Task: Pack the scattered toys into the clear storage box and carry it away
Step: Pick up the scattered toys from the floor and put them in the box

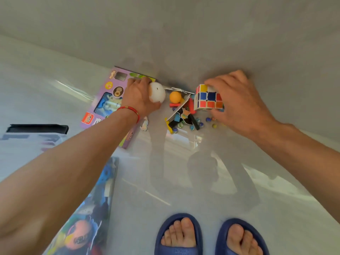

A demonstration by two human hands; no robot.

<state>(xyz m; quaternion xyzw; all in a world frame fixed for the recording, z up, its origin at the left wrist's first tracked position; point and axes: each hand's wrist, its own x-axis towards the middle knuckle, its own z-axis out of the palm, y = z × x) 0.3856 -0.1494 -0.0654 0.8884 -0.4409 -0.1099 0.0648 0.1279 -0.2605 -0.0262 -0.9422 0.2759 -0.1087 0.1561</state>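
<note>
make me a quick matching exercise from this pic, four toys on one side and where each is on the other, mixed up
Things:
1. puzzle cube
2. white squishy toy
3. orange ball
4. purple toy box

Places:
A. lying flat on the floor under the left forearm
B. in the left hand's grip
C. loose on the floor between the two hands
D. in the right hand's grip

Pairs: 1-D, 2-B, 3-C, 4-A

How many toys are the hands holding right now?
2. The left hand grips a white round toy; the right hand grips the colour cube. Anything under the palms is hidden.
</note>
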